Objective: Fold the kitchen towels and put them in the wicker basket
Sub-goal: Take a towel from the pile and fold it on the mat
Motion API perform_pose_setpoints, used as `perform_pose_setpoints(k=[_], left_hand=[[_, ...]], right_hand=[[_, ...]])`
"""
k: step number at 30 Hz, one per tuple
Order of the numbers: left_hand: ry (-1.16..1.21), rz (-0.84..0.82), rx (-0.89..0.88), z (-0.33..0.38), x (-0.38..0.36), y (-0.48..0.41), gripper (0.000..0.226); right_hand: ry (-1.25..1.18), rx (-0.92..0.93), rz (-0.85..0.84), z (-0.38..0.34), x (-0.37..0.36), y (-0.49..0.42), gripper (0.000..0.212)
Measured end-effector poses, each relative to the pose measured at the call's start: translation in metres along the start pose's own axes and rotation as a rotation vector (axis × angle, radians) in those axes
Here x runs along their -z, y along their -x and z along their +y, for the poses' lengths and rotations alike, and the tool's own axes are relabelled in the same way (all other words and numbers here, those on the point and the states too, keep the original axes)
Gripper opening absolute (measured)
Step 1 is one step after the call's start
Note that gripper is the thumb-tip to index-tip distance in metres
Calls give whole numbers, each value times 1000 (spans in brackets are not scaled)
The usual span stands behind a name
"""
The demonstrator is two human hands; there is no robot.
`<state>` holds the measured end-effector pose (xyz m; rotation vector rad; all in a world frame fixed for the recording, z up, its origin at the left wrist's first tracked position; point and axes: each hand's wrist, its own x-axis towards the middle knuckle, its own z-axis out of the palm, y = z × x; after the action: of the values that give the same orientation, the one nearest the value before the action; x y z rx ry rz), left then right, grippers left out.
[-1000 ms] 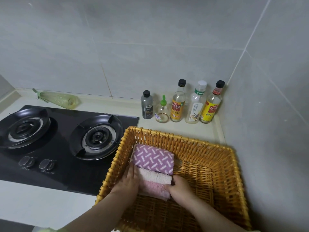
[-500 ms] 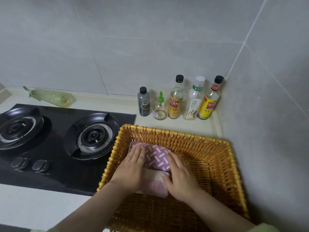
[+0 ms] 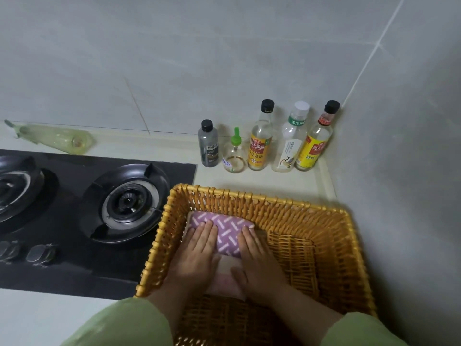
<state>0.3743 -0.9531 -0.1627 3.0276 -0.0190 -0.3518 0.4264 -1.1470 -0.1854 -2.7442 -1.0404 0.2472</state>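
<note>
Head view: looking down into a wicker basket [image 3: 249,196] sitting on the pale desk [image 3: 37,318], tucked into the corner of grey tiled walls and just to the right of a black gas stove [image 3: 74,258].

Pressing down inside the basket with the left hand [image 3: 197,255] and the right hand [image 3: 259,260], both lying flat with fingers straight, side by side with a narrow gap between them, gripping nothing. Resting the fingertips of both on a folded purple towel [image 3: 228,231] patterned with white dashes, lying in the far-left part of the basket close to its back and left walls. Showing in the gap between the hands, under the purple towel's near edge, a cream towel [image 3: 228,263], and below that a pink towel [image 3: 224,285] sticking out toward the near side. Leaving the right half of the woven basket floor bare.

Reaching in from the bottom edge in light green sleeves [image 3: 124,323].

Standing behind the basket against the back wall, a row of five bottles [image 3: 260,146], two of them carrying yellow labels. Lying on the desk behind the stove at the far left, a long pale-green wrapped item [image 3: 55,141], contents not clear.
</note>
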Motion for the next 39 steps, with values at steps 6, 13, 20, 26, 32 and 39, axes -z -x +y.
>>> perform_pose_setpoints(k=[6, 13, 20, 26, 32, 39], left_hand=[[-9, 70, 1, 1, -3, -3, 61], [40, 25, 21, 2, -2, -2, 57], [-181, 14, 46, 13, 21, -1, 69], [-235, -271, -139, 7, 47, 31, 105], [-62, 80, -99, 5, 97, 59, 81], [163, 389, 180, -41, 130, 149, 80]], right_hand=[[-14, -10, 17, 0, -2, 0, 72], [-33, -30, -24, -1, 0, 0, 66], [-71, 6, -121, -1, 16, 3, 87], [-45, 96, -223, 1, 34, 22, 109], [-179, 18, -100, 3, 57, 23, 91], [-372, 45, 32, -34, 102, 12, 79]])
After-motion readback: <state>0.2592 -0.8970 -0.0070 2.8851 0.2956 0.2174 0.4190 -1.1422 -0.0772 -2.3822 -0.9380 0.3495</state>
